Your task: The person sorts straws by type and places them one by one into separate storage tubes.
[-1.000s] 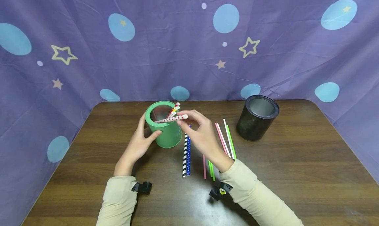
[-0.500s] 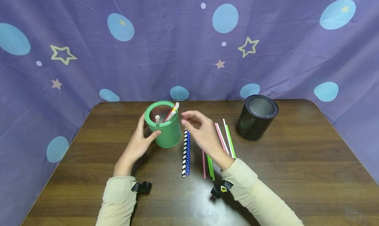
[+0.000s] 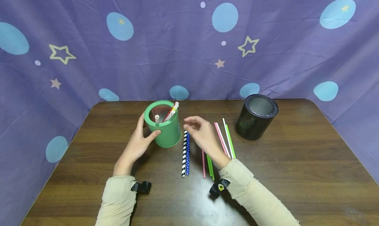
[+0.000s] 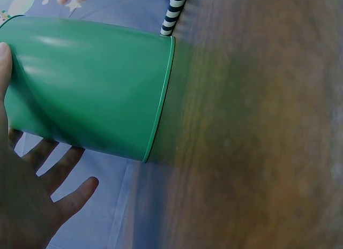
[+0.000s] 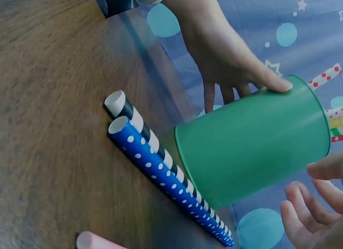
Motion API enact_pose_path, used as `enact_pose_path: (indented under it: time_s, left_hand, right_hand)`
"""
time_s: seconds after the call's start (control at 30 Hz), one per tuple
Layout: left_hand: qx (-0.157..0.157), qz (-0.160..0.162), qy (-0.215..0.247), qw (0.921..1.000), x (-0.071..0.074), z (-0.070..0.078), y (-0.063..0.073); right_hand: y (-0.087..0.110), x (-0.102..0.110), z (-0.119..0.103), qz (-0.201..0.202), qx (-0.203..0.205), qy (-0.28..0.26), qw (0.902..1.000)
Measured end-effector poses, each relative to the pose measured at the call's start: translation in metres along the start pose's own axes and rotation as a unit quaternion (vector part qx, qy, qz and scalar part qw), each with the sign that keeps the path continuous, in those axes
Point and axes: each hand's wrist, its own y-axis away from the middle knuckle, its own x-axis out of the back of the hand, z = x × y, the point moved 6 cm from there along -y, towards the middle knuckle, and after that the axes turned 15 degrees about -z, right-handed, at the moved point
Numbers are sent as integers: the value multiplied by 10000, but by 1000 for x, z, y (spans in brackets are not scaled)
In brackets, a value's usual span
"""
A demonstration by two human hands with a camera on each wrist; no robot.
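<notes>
Backing the wooden table (image 3: 266, 180) and green can (image 3: 168, 136) hangs starry cloth (image 3: 165, 64).

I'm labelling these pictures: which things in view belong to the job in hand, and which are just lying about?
Likely the job:
green can, gripped by the left hand
straws in it
striped straw
blue straw
perhaps thin straws
perhaps black can

Probably just around:
table
backdrop
wrist cameras

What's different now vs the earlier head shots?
The right hand let go of the patterned straw, whose top dropped left and down; it now sits inside the green can. The emptied hand drew right and slightly toward the person. Unchanged: left hand gripping the can, black can, striped straw, blue straw.
</notes>
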Motion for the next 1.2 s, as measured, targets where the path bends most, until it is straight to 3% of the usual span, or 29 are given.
enact_pose_path:
  time_s: [0.27, 0.43, 0.77, 0.9, 1.2]
  left_hand:
    - [35, 9, -7, 10000, 0, 1, 0]
    - [16, 26, 11, 10000, -1, 1, 0]
    - [1, 43, 17, 10000, -1, 0, 0]
    - [37, 39, -26, 10000, -1, 0, 0]
    - [16, 37, 2, 10000, -1, 2, 0]
  right_hand:
    - [-3, 1, 18, -64, -561, 274, 9980]
    - [-4, 0, 30, -344, -1088, 439, 9925]
    - [-2, -5, 48, -820, -1752, 387, 9804]
    - [-1, -9, 50, -963, -1784, 503, 9779]
    - [-3, -16, 45, -1144, -1560, 1294, 9725]
